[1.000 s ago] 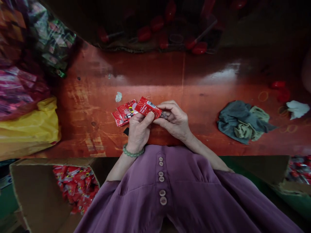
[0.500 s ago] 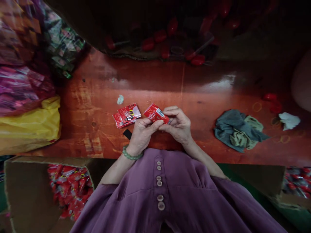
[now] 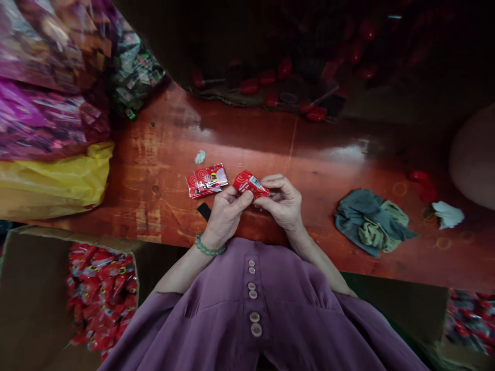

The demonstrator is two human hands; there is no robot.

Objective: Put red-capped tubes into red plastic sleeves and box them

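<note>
A small red packet with a white barcode label is held just above the table near my body. My left hand, with a green bead bracelet on its wrist, pinches the packet's lower left part between thumb and fingers. At its right end, the thumb and fingers of my right hand close on the same packet. More flat red packets lie overlapping on the table, just left of the held one. A black strip lies beside my left hand, partly hidden by it.
On the red-brown table lie a crumpled grey-green cloth and white tissue. Filled bags stand at left. A dark box holds red-capped items at the back. Below left, a carton holds red packets.
The view has shifted and tilted slightly. Both hands still hold the red packet; my left thumb has slid a little along it, and the packet looks more bent.
</note>
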